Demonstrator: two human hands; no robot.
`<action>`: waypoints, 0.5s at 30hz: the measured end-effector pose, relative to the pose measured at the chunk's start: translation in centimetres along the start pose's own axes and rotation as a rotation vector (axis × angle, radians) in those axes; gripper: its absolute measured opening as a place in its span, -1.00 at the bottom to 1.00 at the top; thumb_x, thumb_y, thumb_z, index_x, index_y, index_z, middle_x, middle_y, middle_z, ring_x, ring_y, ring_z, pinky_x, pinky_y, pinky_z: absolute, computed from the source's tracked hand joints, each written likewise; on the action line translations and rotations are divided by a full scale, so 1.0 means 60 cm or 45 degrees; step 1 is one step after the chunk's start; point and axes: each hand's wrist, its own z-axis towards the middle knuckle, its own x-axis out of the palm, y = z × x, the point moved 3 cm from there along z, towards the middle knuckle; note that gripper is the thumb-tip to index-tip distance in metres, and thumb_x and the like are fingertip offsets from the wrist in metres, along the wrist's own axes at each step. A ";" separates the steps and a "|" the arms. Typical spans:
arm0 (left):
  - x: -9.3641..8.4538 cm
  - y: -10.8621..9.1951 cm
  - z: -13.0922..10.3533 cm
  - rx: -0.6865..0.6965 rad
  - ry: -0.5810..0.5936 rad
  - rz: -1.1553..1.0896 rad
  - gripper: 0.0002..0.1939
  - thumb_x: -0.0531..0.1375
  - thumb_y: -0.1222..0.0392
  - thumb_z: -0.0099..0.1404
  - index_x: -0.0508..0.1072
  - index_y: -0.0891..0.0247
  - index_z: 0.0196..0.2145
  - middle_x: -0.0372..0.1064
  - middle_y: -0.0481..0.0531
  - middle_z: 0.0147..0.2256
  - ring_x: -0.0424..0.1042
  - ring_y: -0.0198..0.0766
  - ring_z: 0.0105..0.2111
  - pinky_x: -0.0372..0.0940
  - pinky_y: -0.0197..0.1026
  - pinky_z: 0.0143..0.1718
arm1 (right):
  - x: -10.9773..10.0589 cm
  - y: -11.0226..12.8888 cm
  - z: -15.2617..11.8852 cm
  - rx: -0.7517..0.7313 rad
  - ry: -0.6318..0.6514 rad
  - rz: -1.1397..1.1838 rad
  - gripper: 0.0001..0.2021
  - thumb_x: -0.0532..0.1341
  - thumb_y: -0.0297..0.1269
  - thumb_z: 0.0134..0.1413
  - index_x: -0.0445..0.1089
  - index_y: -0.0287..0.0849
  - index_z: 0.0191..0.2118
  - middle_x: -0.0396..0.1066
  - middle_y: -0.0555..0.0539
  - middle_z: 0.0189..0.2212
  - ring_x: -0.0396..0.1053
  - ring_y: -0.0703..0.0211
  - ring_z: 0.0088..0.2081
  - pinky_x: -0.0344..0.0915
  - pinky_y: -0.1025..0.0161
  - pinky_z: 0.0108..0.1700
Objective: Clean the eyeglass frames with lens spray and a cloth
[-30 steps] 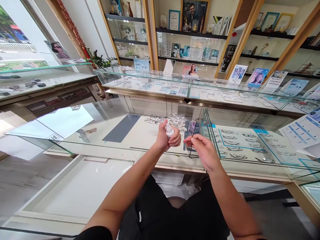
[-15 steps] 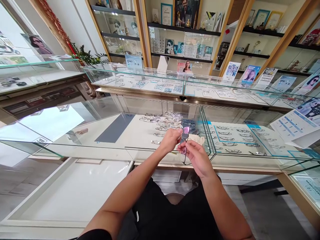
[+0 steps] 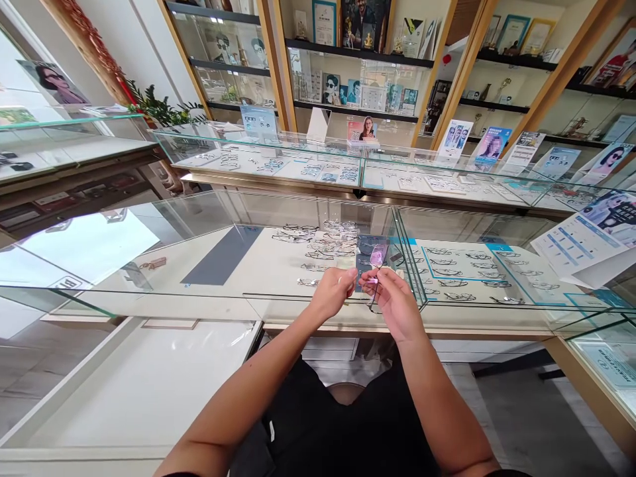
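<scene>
A pair of glasses (image 3: 378, 256) with a purple glint on its lens is held over the glass showcase by my right hand (image 3: 396, 298), whose fingers are closed on the frame. Just to its left, my left hand (image 3: 334, 289) has its thumb and fingers pressed together near the glasses. Whatever lies between those left fingertips is too small to make out. Rows of glasses (image 3: 325, 246) lie inside the showcase beyond my hands.
At the lower left is a pulled-out white drawer (image 3: 144, 384). A grey strip (image 3: 222, 257) lies in the showcase (image 3: 318, 311). More glasses (image 3: 450, 271) are in the right compartment. A printed card (image 3: 586, 238) stands at the right.
My left hand has come off the lens and sits lower, left of the glasses. The glasses have turned in my right hand. The pale cloth near my hands no longer shows. The view has shifted slightly.
</scene>
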 end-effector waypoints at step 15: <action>-0.304 0.070 0.040 0.100 -0.927 0.332 -0.90 0.19 0.18 0.32 0.38 0.22 -0.21 0.42 -0.01 -0.28 0.41 -0.22 -0.25 0.30 -0.18 -0.14 | -0.027 0.023 0.000 -0.101 -0.019 0.001 -0.76 0.48 -0.02 0.16 0.63 -0.08 -0.24 0.64 -0.07 -0.20 0.61 0.04 -0.08 0.52 0.11 0.04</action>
